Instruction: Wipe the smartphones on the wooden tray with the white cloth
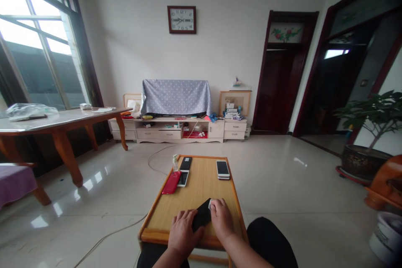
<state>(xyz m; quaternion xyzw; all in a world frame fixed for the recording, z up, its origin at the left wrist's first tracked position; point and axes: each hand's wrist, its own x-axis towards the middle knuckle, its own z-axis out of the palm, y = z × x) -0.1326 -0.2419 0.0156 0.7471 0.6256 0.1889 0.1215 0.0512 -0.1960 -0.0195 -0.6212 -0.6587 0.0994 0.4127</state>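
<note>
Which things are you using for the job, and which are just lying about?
In the job:
black phone, held by the left hand
white thing, in the right hand
small table

Probably just about:
red phone, untouched
plastic bag
plant
clock

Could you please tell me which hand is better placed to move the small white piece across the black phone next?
Probably the right hand: its fingers hold the white piece at the far end of the black phone, while the left hand holds the phone's left side.
</note>
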